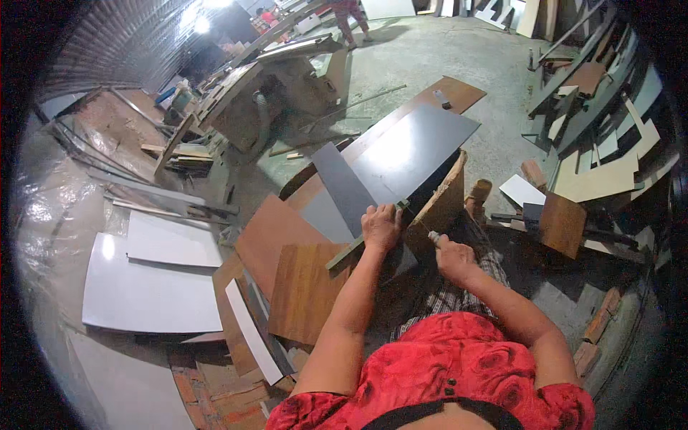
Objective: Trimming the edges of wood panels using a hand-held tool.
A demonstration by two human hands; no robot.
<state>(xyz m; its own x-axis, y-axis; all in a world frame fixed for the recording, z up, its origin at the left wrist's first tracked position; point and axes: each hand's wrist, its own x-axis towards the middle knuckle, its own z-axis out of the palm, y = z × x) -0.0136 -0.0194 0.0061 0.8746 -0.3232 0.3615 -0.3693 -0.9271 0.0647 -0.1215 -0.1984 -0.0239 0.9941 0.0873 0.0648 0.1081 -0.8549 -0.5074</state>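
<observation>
My left hand (381, 228) is closed over a narrow, dark-edged strip of board (345, 257), which slants across in front of me. To its right, my right hand (456, 258) grips a slim tool with a pale handle (434, 236). A thin shaft seems to point from it toward the strip; its tip is too small to make out. Just beyond both hands lies a glossy grey panel (419, 147) with a narrower dark grey panel (344, 179) beside it. The brown rim of a container or stand (446, 192) shows below the glossy panel's right edge.
Wood-grain boards (304, 290) and white panels (150, 290) lie at left. Offcuts (562, 223) and stacked boards (602, 161) crowd the right side. A dusty machine table (279, 93) stands behind, with another person (349, 18) at the far end. Bricks (600, 315) lie low right.
</observation>
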